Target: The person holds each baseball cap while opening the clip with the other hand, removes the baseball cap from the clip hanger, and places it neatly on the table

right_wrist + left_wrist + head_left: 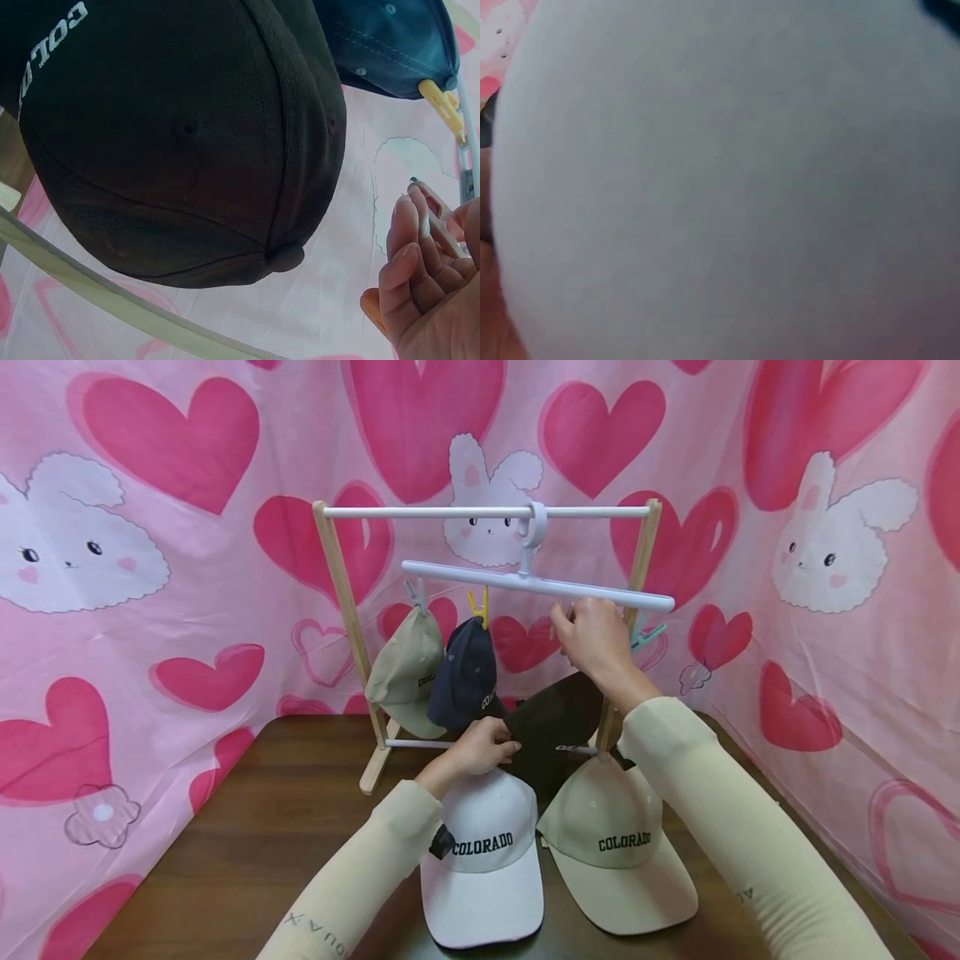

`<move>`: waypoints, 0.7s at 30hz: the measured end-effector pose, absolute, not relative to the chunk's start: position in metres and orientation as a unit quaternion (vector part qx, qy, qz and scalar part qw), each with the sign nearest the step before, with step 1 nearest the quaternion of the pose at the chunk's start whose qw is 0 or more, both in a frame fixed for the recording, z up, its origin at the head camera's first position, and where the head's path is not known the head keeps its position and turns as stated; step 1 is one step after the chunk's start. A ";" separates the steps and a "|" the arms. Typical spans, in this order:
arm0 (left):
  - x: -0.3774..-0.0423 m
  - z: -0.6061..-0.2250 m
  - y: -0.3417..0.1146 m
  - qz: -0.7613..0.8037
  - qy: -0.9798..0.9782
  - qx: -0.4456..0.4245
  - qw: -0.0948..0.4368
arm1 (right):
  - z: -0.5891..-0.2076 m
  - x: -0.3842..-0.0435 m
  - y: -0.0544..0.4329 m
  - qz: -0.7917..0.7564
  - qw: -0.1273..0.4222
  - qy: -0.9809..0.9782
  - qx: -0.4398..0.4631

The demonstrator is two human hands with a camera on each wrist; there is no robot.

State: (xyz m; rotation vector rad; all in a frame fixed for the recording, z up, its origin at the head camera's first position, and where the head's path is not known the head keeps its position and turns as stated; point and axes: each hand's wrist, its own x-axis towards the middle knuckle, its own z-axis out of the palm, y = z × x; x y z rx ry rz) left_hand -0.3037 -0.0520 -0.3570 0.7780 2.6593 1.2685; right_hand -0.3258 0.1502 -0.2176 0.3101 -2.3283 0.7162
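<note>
My left hand [483,747] holds a black cap [558,722] by its left edge, below the hanger. My right hand [596,635] is raised just under the right half of the white hanger bar [480,575]. In the right wrist view, its fingers and thumb pinch a pinkish clothespin [442,225], partly hidden by the fingers. The crown of the black cap is apart from that clothespin. A beige cap [405,672] and a navy cap [468,677] hang from clothespins on the hanger's left half. A blurred white surface fills most of the left wrist view.
A white cap [483,835] and another beige cap [618,852] lie on the brown table [217,843] in front. The hanger hooks over the top rod [420,512] of a wooden-legged rack. A green clothespin [647,637] hangs at the hanger's right end.
</note>
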 end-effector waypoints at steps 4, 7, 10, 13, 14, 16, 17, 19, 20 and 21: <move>-0.307 -0.360 -0.049 0.361 0.900 0.243 0.022 | -0.218 -0.325 0.151 0.280 0.334 -0.892 0.119; -0.311 -0.362 -0.047 0.350 0.907 0.232 0.011 | -0.218 -0.324 0.150 0.283 0.331 -0.893 0.117; -0.313 -0.361 -0.045 0.345 0.912 0.220 0.010 | -0.218 -0.323 0.150 0.283 0.331 -0.892 0.119; -0.311 -0.359 -0.043 0.328 0.922 0.207 0.017 | -0.217 -0.323 0.149 0.285 0.332 -0.891 0.122; -0.311 -0.359 -0.043 0.319 0.925 0.204 0.018 | -0.217 -0.322 0.149 0.284 0.333 -0.891 0.122; -0.311 -0.359 -0.043 0.307 0.930 0.200 0.019 | -0.218 -0.322 0.149 0.286 0.332 -0.890 0.123; -0.310 -0.359 -0.043 0.302 0.932 0.199 0.019 | -0.218 -0.322 0.149 0.287 0.333 -0.890 0.122; -0.309 -0.360 -0.044 0.300 0.934 0.196 0.014 | -0.218 -0.322 0.149 0.285 0.334 -0.890 0.119; -0.308 -0.360 -0.045 0.300 0.934 0.195 0.011 | -0.218 -0.322 0.149 0.284 0.335 -0.891 0.118; -0.307 -0.361 -0.045 0.301 0.933 0.195 0.008 | -0.218 -0.322 0.148 0.282 0.335 -0.891 0.117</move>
